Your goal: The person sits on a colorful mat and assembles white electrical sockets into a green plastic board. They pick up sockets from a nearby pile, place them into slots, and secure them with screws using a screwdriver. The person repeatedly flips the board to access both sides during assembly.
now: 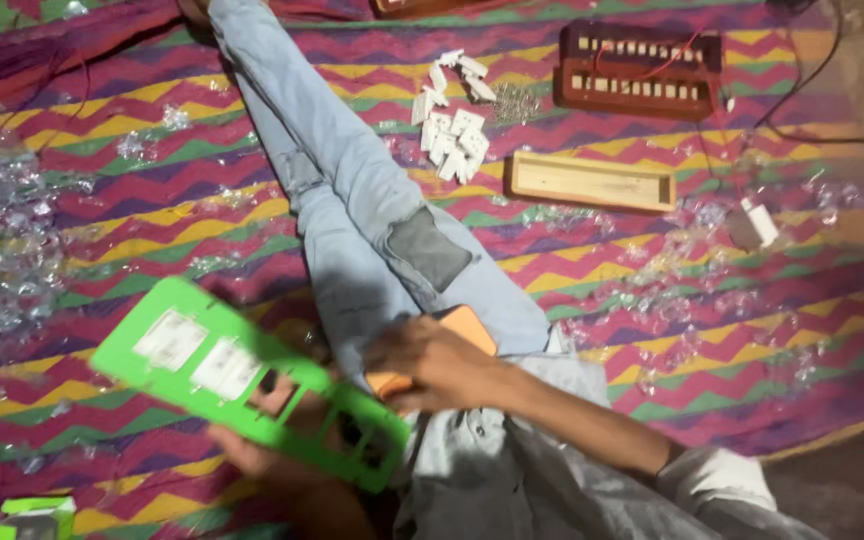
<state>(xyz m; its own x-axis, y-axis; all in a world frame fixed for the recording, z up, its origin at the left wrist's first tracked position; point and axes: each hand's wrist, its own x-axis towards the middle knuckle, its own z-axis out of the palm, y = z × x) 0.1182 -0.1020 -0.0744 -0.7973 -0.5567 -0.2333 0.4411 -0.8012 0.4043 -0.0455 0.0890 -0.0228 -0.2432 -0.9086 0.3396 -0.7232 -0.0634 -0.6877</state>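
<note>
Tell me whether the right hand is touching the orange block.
Touching: the head view shows the right hand lying over the orange block, fingers covering it.

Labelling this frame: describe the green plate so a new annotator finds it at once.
Start at the zigzag mat, then the jeans leg running down its middle. Lower left of the knee, the left hand holds up a flat green plate. Unlike the wooden trays beyond, it is bright green with rectangular cut-outs, two filled with white inserts.

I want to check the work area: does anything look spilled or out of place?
Yes. White switches lie in a loose, scattered pile on the mat, and clear plastic scraps are strewn around. The left hand holds the green plate tilted.
</note>
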